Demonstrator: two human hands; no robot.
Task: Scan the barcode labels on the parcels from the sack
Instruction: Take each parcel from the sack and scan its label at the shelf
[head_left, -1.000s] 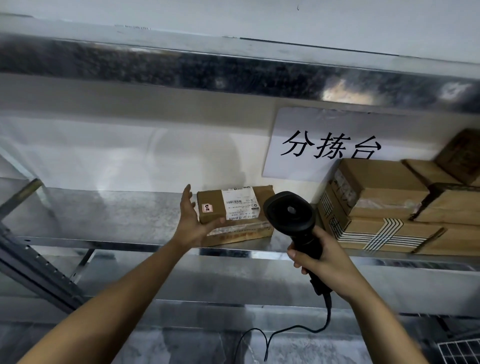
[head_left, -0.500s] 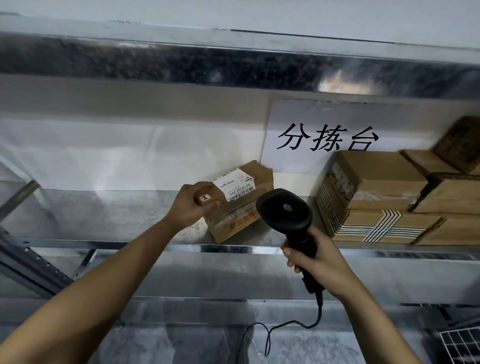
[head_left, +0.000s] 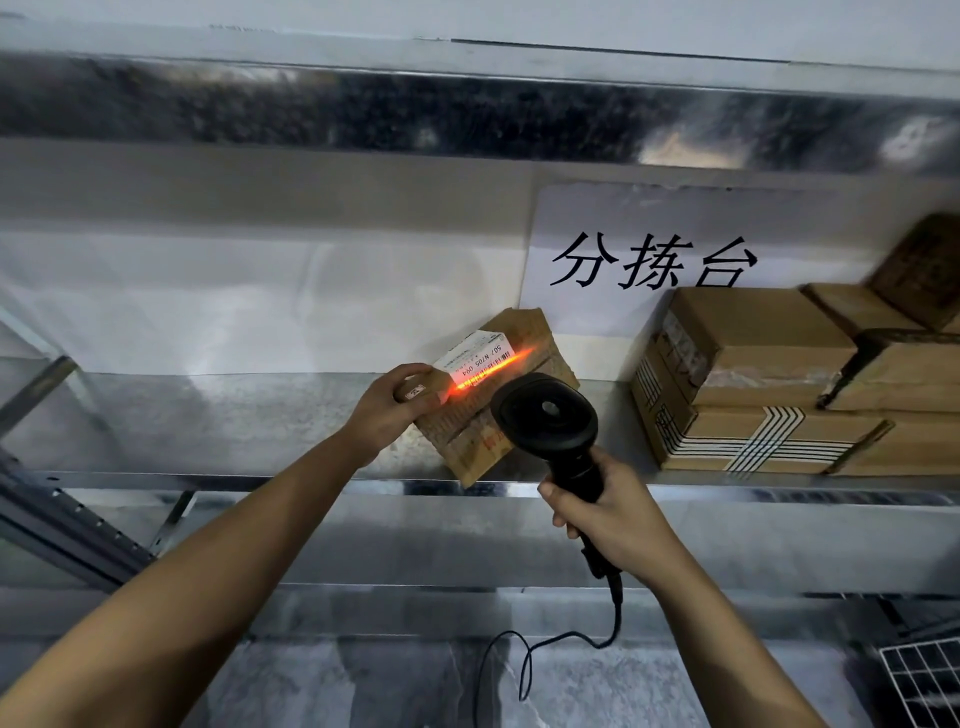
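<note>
A small brown cardboard parcel sits tilted on the metal shelf, its white barcode label facing up. My left hand grips the parcel's left end. A black corded barcode scanner is held in my right hand just right of and below the parcel. An orange-red scan line glows across the label. The scanner head hides the parcel's right lower part.
A stack of several taped brown boxes fills the shelf's right side. A white paper sign with black characters hangs on the back wall. An upper shelf beam runs overhead. A wire basket corner shows at bottom right.
My left hand closed on the parcel and tilted it, turning the label toward the scanner. The scanner moved closer, and its orange-red line now lights the label.
</note>
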